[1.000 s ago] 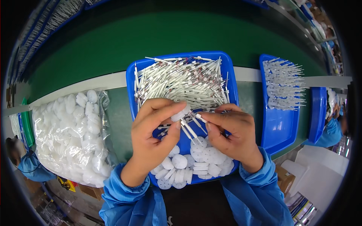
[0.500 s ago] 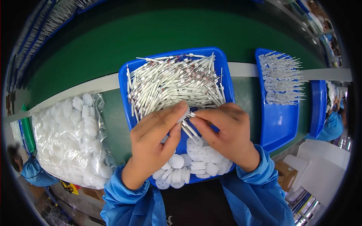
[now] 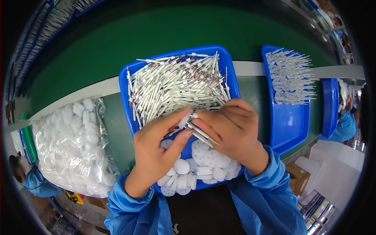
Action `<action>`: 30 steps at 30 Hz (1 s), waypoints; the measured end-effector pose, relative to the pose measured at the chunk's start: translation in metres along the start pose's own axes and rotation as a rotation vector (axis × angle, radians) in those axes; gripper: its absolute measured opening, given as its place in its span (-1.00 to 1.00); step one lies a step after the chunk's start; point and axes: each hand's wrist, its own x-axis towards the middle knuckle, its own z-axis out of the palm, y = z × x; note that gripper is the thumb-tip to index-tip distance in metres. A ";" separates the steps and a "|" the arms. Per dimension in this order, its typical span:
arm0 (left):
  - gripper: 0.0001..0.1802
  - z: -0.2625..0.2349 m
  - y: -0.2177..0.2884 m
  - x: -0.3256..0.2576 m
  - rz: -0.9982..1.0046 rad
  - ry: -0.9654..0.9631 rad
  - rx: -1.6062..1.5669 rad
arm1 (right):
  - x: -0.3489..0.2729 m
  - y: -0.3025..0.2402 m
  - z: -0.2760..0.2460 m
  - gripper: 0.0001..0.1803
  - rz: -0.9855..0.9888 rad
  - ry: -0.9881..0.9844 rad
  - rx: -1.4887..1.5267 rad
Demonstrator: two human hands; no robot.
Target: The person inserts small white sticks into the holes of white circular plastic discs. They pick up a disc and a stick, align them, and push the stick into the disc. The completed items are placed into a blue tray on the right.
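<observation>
My left hand (image 3: 156, 145) pinches a small white translucent disc (image 3: 185, 118) between thumb and forefinger. Close against it, my right hand (image 3: 235, 131) is closed on several thin white sticks (image 3: 201, 134) with metallic ends, their tips slanting down toward me. Both hands meet over a blue tray (image 3: 124, 94). A large heap of the same white sticks (image 3: 176, 82) fills its far part. Nearer to me lie many loose white perforated discs (image 3: 209, 158). My fingers partly hide where the disc and the sticks meet.
To the left lies a clear plastic bag (image 3: 70, 145) full of white discs. On the right, another blue tray (image 3: 290, 129) holds rows of discs with sticks standing in them. A further blue tray (image 3: 330, 105) stands beyond. Co-workers' blue sleeves (image 3: 41, 182) show at the edges.
My right fingers have curled further in and the sticks have swung to point more to the right. The disc has tilted in my left hand.
</observation>
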 end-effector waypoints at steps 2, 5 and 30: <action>-0.53 0.004 0.006 0.008 -0.086 0.091 -0.309 | 0.003 0.002 -0.007 -0.74 0.035 -0.041 0.039; -0.51 -0.002 -0.006 0.006 0.012 0.061 -0.218 | 0.008 0.014 -0.014 -0.70 0.073 -0.057 0.199; -0.42 0.001 0.005 0.009 0.430 0.142 0.224 | -0.007 -0.003 -0.006 -0.57 0.527 -0.176 1.098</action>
